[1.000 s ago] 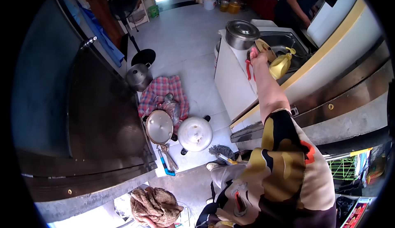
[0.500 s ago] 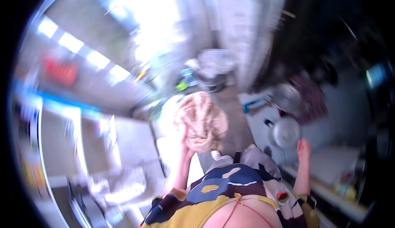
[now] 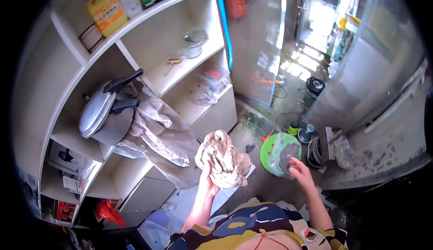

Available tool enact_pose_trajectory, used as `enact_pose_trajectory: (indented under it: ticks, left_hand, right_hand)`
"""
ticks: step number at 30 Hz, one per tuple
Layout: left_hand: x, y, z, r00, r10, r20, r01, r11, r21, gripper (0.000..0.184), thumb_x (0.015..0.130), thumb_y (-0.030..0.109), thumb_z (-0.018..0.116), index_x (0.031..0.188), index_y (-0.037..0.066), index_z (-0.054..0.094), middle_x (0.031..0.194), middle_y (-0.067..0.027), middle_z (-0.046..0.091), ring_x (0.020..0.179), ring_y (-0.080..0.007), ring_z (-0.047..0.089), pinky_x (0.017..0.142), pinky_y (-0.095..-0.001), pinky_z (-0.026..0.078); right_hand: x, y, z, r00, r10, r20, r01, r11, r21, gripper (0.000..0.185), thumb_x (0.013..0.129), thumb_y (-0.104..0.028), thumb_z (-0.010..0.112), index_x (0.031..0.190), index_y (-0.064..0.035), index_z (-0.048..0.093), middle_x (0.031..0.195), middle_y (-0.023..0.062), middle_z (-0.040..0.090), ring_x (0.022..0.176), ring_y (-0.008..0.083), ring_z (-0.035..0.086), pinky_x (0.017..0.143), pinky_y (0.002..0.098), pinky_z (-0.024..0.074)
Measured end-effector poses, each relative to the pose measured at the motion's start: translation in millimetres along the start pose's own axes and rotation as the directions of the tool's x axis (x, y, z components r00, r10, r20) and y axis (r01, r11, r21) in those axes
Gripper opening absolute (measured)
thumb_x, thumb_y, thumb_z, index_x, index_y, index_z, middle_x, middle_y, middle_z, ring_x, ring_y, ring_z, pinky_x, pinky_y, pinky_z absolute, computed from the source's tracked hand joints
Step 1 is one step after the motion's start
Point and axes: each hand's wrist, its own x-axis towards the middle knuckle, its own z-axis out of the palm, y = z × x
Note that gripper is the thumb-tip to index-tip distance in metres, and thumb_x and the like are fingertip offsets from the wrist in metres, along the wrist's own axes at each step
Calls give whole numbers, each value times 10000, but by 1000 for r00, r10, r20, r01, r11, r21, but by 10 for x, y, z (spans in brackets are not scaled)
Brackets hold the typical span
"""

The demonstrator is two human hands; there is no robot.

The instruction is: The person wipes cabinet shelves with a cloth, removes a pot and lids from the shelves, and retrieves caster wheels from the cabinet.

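Note:
My left hand (image 3: 208, 181) is closed around a crumpled, pinkish-beige towel (image 3: 223, 162), raised in front of my body. The towel's folds hide part of the fingers. My right hand (image 3: 301, 174) is stretched forward on the right with its fingers loosely bent and apart, and I see nothing held in it. In the view, its fingertips overlap the edge of a round green stool-like thing (image 3: 266, 154), partly covered by clear plastic (image 3: 276, 148) and a dark grey patch. Whether the fingers touch it I cannot tell.
White shelves (image 3: 162, 85) curve along the left, holding a pressure cooker (image 3: 101, 114), a yellow jug (image 3: 107, 11) and bottles. A greyish cloth sheet (image 3: 158, 123) drapes from them. Beyond are a glass door (image 3: 252, 47), a black round appliance (image 3: 315, 85) and coiled cable (image 3: 314, 153) on the floor.
My view has turned left toward the shelves, and the blur has gone. The towel stays in my left hand. My right hand has moved from beside the pots to near the green thing.

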Motion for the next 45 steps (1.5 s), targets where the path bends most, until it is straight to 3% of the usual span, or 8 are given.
enact_pose_trajectory:
  ticks: [3, 5, 7, 12, 19, 25, 31, 45]
  left_hand:
    - [-75, -2, -33, 997, 73, -36, -73, 997, 17, 657, 851, 428, 561, 1359, 81, 330, 1333, -114, 443, 1213, -297, 440, 1010, -487, 366]
    - [-109, -48, 62, 993, 114, 10, -114, 993, 31, 664, 847, 412, 576, 1362, 79, 321, 1330, -110, 445, 1211, -283, 443, 1010, -472, 370]
    - [-101, -169, 67, 993, 121, 15, -122, 989, 90, 687, 841, 411, 589, 1368, 76, 304, 1340, -110, 428, 1218, -268, 435, 1011, -451, 374]
    - [7, -51, 140, 907, 339, -250, -296, 935, 194, 595, 931, 410, 441, 1371, 50, 268, 1331, -127, 412, 1216, -252, 427, 997, -388, 398]
    - [-19, 353, 205, 674, 612, -413, -551, 789, 271, 485, 936, 246, 479, 1357, 69, 316, 1295, -100, 458, 1161, -222, 477, 971, -366, 410]
    - [-295, 461, -84, 513, 677, -527, -750, 653, 109, 463, 957, 339, 401, 1319, 52, 379, 1297, -133, 471, 1176, -274, 476, 993, -405, 403]
    - [-1025, 748, -430, 440, 777, -450, -879, 476, -37, 540, 951, 442, 321, 1337, 68, 365, 1324, -141, 444, 1185, -294, 465, 1004, -442, 386]
    - [-2980, 1176, -1098, -98, 828, -553, -990, -26, 136, 570, 946, 482, 294, 1332, 68, 364, 1331, -127, 426, 1200, -318, 435, 1015, -487, 357]
  right_hand:
    - [376, -626, 781, 900, -267, 344, 322, 940, -114, 640, 793, -128, 633, 1365, -74, 353, 1386, 104, 317, 1267, 220, 331, 986, 335, 368]
    - [457, -1053, 1322, 854, -175, 490, 167, 984, 62, 735, 781, -82, 641, 1408, -82, 259, 1450, 110, 195, 1337, 245, 224, 1053, 347, 279]
    - [631, -1013, 1769, 688, -402, 604, 459, 886, 67, 746, 778, -139, 654, 1397, -45, 248, 1419, 177, 254, 1345, 292, 210, 1082, 399, 219]
    - [814, -963, 2323, 585, -386, 713, 591, 805, -48, 727, 843, -335, 585, 1401, -54, 213, 1381, 236, 286, 1269, 393, 308, 1045, 423, 275]
    - [934, -1115, 2807, 279, -522, 806, 763, 630, 144, 712, 827, -237, 595, 1387, -11, 217, 1303, 308, 316, 1204, 476, 323, 984, 483, 326]
    - [803, -1176, 3093, 87, -468, 879, 808, 549, 212, 701, 799, -266, 625, 1371, -35, 293, 1337, 305, 288, 1242, 495, 272, 1024, 509, 282]
    - [453, -1376, 3578, -337, -471, 815, 699, 454, 552, 521, 769, -278, 675, 1222, -64, 532, 1387, 232, 324, 1289, 420, 283, 1043, 482, 283]
    - [-366, -1490, 5351, -315, -529, 788, 660, 474, 582, 293, 761, -95, 637, 1043, -28, 598, 1126, 108, 567, 1017, 284, 541, 859, 357, 447]
